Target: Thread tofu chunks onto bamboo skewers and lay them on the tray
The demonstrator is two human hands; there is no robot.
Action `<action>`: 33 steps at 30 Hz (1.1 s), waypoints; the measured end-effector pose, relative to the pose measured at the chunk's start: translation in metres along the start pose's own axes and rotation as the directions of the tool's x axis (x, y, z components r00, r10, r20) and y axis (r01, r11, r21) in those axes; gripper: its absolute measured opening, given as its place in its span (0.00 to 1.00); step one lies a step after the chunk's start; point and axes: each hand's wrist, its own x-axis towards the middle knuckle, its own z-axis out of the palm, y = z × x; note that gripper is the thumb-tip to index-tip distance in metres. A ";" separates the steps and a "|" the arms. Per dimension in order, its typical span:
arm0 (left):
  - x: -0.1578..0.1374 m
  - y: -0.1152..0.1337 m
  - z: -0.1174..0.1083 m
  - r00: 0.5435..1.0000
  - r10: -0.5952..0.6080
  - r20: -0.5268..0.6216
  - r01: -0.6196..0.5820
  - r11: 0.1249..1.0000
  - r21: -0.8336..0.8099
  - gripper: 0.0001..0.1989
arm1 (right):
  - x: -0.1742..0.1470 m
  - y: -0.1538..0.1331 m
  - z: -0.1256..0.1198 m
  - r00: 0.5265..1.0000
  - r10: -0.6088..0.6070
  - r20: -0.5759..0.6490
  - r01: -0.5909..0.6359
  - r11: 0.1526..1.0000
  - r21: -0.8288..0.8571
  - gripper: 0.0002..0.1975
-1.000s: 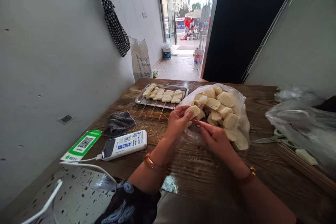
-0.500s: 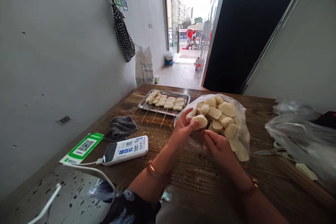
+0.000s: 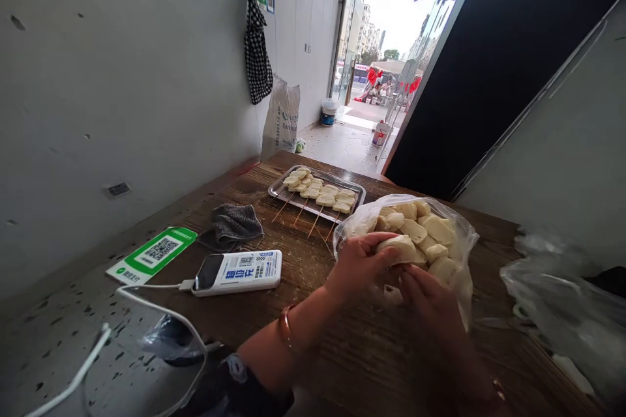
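My left hand [image 3: 359,267] is closed round a pale, thick slice of bun-like food [image 3: 398,249], held over the near rim of a clear plastic bag [image 3: 462,225]. Close beside it, my right hand [image 3: 430,296] is closed in a pinch below the slice, on what looks like a thin skewer, mostly hidden by the fingers. Several more pale slices [image 3: 437,229] fill the bag. Behind the hands, a metal tray [image 3: 359,199] carries skewered slices [image 3: 325,195] in a row, their sticks [image 3: 315,221] jutting over the near rim.
On the wooden table [image 3: 298,260] lie a grey cloth [image 3: 237,221], a white power bank with a cable [image 3: 252,272] and a green QR card [image 3: 159,253]. To the right are crumpled plastic bags [image 3: 552,280], scissors [image 3: 493,322] and a bundle of sticks [image 3: 552,365]. A wall [image 3: 122,78] borders the left.
The camera view has tilted and shifted. Both hands, with the slice, are lower and further right in the picture, nearer the bag's slices. The slice stays in my left hand.
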 end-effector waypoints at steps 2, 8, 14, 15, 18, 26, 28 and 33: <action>-0.001 -0.001 0.001 1.000 0.008 -0.003 -0.008 1.000 0.009 0.17 | 0.000 -0.001 -0.001 1.000 -0.008 0.007 0.008 1.000 -0.017 0.18; -0.004 -0.002 0.005 0.999 -0.017 0.027 0.019 0.997 -0.074 0.18 | -0.001 -0.006 -0.002 1.000 -0.001 0.003 0.001 0.999 -0.032 0.20; -0.006 -0.002 0.010 0.995 -0.090 0.045 0.095 0.990 -0.108 0.20 | -0.001 -0.009 -0.003 1.000 -0.026 -0.011 0.025 0.998 -0.064 0.21; -0.006 -0.003 0.011 0.995 -0.087 0.048 0.091 0.991 -0.097 0.20 | 0.000 -0.011 -0.003 0.999 -0.033 -0.016 0.031 0.997 -0.069 0.21; -0.005 -0.006 0.012 0.997 -0.062 0.052 0.065 0.995 -0.074 0.18 | 0.002 -0.014 -0.003 0.999 -0.033 -0.021 0.032 0.998 -0.062 0.21; 0.010 -0.004 -0.003 0.991 -0.113 -0.066 0.092 0.960 -0.263 0.19 | 0.005 -0.009 0.007 0.998 0.055 0.036 -0.059 0.993 0.103 0.18; 0.013 -0.003 -0.005 0.990 -0.128 -0.064 0.105 0.953 -0.284 0.20 | 0.005 -0.008 0.010 0.999 0.048 0.013 -0.050 0.991 0.128 0.20; 0.014 -0.013 0.000 0.993 -0.117 0.010 0.116 0.966 -0.232 0.22 | 0.006 -0.008 0.013 0.998 0.030 -0.047 -0.022 0.988 0.154 0.18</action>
